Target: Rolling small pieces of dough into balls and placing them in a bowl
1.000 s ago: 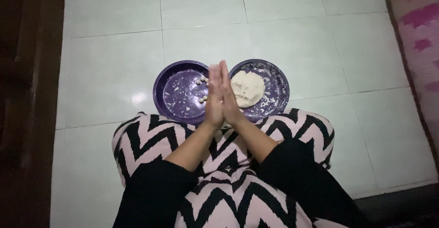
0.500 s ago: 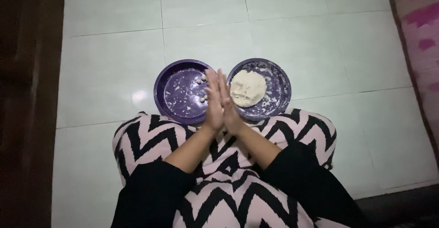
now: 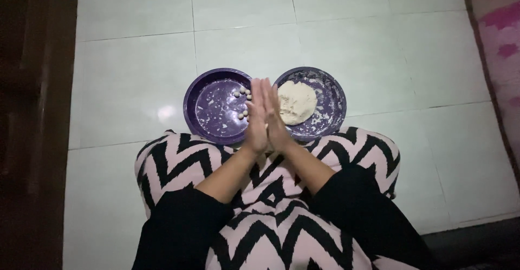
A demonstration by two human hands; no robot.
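Leftmost, a dark wooden panel (image 3: 30,124) fills the left edge of the frame, beside a pale tiled floor (image 3: 130,75). At centre left, a round purple tray (image 3: 208,107) sits on the floor, dusted with white specks; several small dough balls (image 3: 244,103) lie near its right rim. At frame centre, the left hand (image 3: 255,119) and right hand (image 3: 275,121) are pressed flat against each other, palm to palm, fingers straight, held together and pointing toward the top of the frame. Whether anything lies between the palms cannot be told. The hands stand above the gap where the two trays meet. At centre right, a second purple tray (image 3: 331,105) holds a flattened dough mass (image 3: 297,102). Below, zigzag-patterned fabric (image 3: 179,164) covers the knees. At far right, a pink patterned cushion (image 3: 498,37) borders the frame.
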